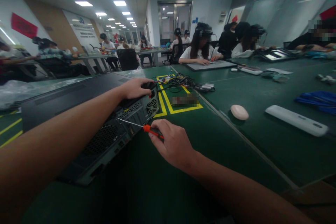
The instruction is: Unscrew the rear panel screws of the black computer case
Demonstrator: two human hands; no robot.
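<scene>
A black desktop computer case [105, 133] lies on its side, its rear panel with vents and slots facing me. My right hand [174, 141] is closed around the red-and-black handle of a screwdriver [153, 130]. The screwdriver's thin metal shaft points left, and its tip is at the rear panel, near the slots. Whether the tip sits on a screw is too small to tell. My left hand [135, 88] rests at the top far corner of the case, above the round fan grille [151, 107]. Its thumb and fingers close around a dark object I cannot make out.
Tangled black cables [183, 81] lie behind the case, near a blurred brownish item [185, 100] inside yellow tape marks. To the right are a pale oval mouse-like object [239, 112], a long white device [296, 120] and blue fabric [317, 100]. Clear plastic [13, 94] lies left. Other people sit across the table.
</scene>
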